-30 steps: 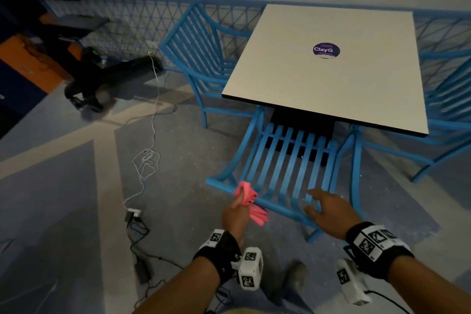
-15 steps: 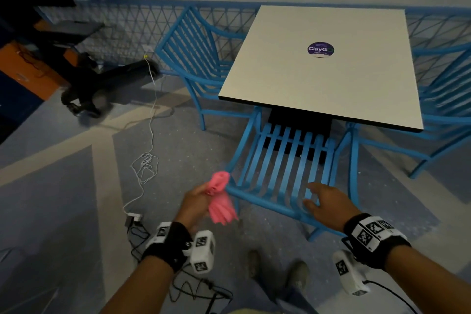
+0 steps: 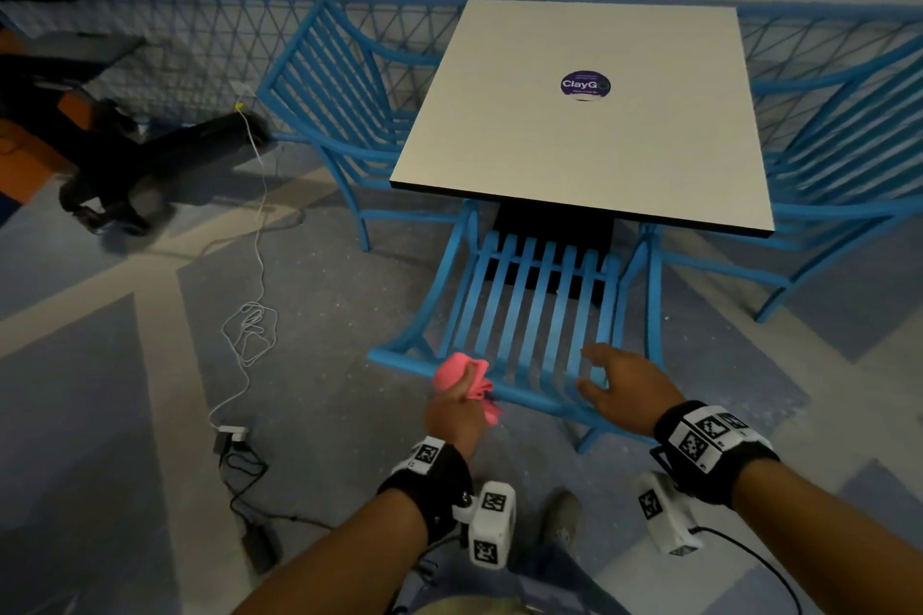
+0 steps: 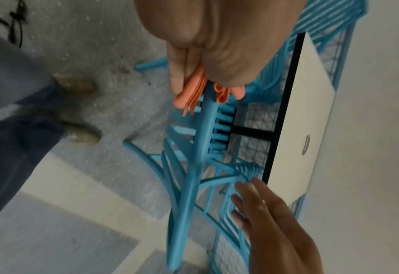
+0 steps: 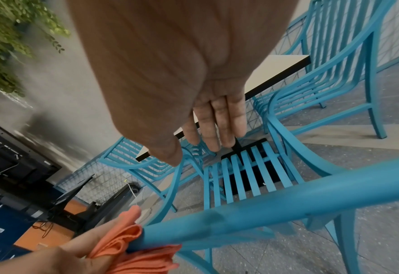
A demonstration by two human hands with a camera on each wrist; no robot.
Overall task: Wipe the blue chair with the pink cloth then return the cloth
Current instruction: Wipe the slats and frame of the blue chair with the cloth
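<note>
Gripping: left hand (image 3: 457,407) bunches pink cloth (image 3: 462,377) against blue chair (image 3: 529,310) top rail, lower centre of frame.
Right hand (image 3: 624,387): fingers spread, relaxed, over the slats.

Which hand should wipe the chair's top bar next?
The left hand. It already grips the pink cloth against the blue chair's top rail, at its left end. The right hand holds no cloth; its straight fingers hover over the slats.
</note>
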